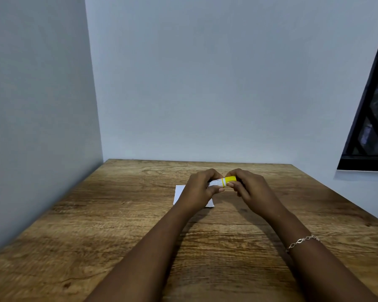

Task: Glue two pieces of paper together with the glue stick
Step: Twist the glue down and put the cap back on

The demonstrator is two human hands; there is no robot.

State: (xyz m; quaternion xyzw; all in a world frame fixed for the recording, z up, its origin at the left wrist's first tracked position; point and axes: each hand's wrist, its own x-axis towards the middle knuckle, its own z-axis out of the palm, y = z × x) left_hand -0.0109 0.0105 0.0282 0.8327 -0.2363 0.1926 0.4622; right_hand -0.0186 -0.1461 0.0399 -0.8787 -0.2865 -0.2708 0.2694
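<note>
A glue stick (pixel 219 182) with a white printed body and a yellow cap lies sideways between both hands, above the table's middle. My left hand (pixel 200 188) grips its white body. My right hand (pixel 248 186) pinches the yellow cap (pixel 231 179) between thumb and fingers. White paper (pixel 179 192) lies flat on the wooden table (pixel 118 225) under my left hand; only its left part and a lower right corner show, so I cannot tell whether it is one sheet or two.
The table stands in a corner, with a grey wall at the left and another behind it. A dark-framed window (pixel 371 118) is on the right wall. A thin chain bracelet (pixel 302 241) sits on my right wrist.
</note>
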